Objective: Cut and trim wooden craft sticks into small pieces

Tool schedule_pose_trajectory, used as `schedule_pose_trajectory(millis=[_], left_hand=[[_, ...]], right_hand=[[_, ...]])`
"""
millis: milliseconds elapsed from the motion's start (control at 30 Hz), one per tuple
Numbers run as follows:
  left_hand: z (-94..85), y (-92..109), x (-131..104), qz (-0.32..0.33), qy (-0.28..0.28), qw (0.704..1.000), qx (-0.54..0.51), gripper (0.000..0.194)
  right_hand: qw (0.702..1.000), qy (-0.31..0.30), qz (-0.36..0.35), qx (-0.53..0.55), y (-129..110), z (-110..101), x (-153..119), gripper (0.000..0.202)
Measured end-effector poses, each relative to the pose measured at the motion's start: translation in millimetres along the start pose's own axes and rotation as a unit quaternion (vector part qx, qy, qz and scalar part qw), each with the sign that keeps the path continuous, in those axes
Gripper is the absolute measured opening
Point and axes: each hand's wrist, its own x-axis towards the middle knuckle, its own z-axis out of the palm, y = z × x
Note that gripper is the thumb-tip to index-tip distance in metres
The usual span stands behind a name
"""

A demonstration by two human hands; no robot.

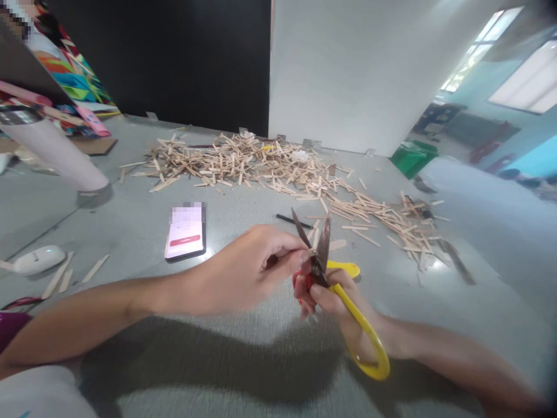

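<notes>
Yellow-handled scissors [361, 325] are in my right hand [339, 302], their dark blades spread apart and pointing away from me. A small red item [308, 282] shows among the right hand's fingers; its shape is hard to make out. My left hand [256, 267] is pinched close beside the blades, with a small pale piece [313, 251] at its fingertips, near where the blades meet. Just beyond the blades lie a thin black pen-like stick [289, 220] and some loose wooden sticks [337, 245]. A long heap of wooden sticks [235, 162] spreads across the table behind.
A phone [186, 232] with a lit screen lies left of centre on the grey table [243, 209]. Further left are a white mouse [39, 260] and a pale tumbler [65, 151]. Black and white panels stand behind; a green bin [413, 158] is at the right.
</notes>
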Motion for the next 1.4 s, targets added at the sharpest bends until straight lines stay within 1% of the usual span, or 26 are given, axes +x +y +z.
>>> schedule_pose_trajectory(millis=[167,400,533,633,767,933,1133,1233,1400], left_hand=[[-0.1,2.9,-1.4,-0.011,0.01,1.0,-0.012,0.042],[0.7,4.3,-4.7,-0.031,0.025,0.999,-0.008,0.041],[2.2,1.8,-4.4,-0.043,0.024,0.999,-0.005,0.042],[2.3,1.8,-4.5,-0.051,0.021,0.998,-0.002,0.043],[2.1,2.9,-4.3,-0.056,0.025,0.998,0.0,0.043],[3.0,1.6,-2.6,-0.051,0.025,0.998,-0.007,0.045],[4.4,0.4,-3.6,-0.053,0.032,0.998,-0.007,0.043],[5.0,1.3,-3.5,-0.058,0.03,0.998,-0.004,0.042],[5.1,2.2,-2.6,-0.066,0.029,0.997,0.003,0.043]], right_hand=[[1.0,0.012,0.009,-0.007,1.7,0.3,-1.9,0.039],[1.0,0.011,0.019,-0.022,-4.0,3.9,-2.1,0.042],[0.999,0.024,0.034,-0.03,1.5,1.9,-3.3,0.043],[0.998,0.026,0.047,-0.042,3.8,0.7,-4.4,0.047],[0.997,0.028,0.049,-0.046,1.4,1.5,-4.4,0.052],[0.997,0.018,0.055,-0.048,-2.7,1.9,-3.4,0.048],[0.996,0.011,0.023,-0.086,-5.2,-0.5,-2.2,0.04],[0.997,0.008,0.002,-0.081,-4.2,-1.1,-1.8,0.035],[0.995,0.006,-0.004,-0.095,-5.4,-0.2,-1.0,0.034]])
